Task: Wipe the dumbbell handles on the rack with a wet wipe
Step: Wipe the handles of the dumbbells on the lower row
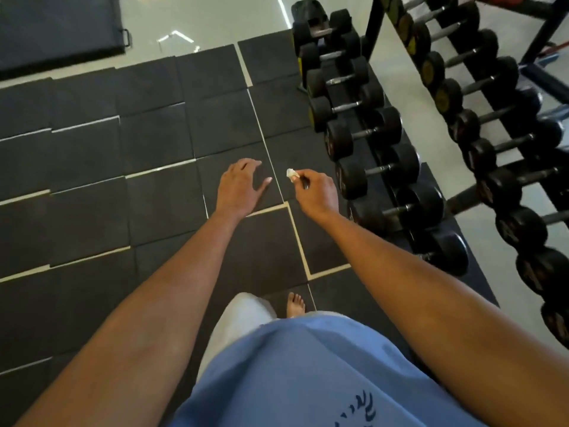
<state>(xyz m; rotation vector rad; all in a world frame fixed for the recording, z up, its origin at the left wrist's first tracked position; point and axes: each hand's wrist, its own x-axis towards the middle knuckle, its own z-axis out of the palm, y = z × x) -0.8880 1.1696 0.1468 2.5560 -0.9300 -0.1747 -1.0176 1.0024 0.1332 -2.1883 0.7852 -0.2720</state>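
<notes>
Listing the working stock at this moment: one wet wipe point(290, 174), white, bunched into a small wad and pinched between thumb and fingertips of the right hand point(315, 192), centre of the frame and just left of the nearest row of dumbbells; item is soft, limp and very light, likely damp and a little slippery, so it should wrap round a bar only if opened out from its wad and held with the palm closed over it. Left hand point(238, 188): released, fingers spread and relaxed, holding nothing, hovering above the black rubber floor tiles point(154, 180) just left of the right hand and apart from it. Dumbbells, lower rack point(366, 149): a row running from the upper centre down the right of the frame, black round heads with thin metal handles point(381, 168) between them (each handle is narrow, rigid and probably knurled, so a wipe would drag on it rather than slide). Dumbbells, upper rack point(492, 97): a second row along the far right, same pattern, some heads showing yellow faces. These weights look heavy and stable in their cradles; judged best wiped in place, gripping the handle at mid-length through the wipe, rather than lifted out. Neither hand touches a dumbbell; no handle shows as wiped, so the wiping appears not yet begun. Also present: a dark folded mat point(58, 26) at upper left, pale glossy floor beyond the tiles, a blue shirt and one bare foot point(296, 305) at the lower centre.
</notes>
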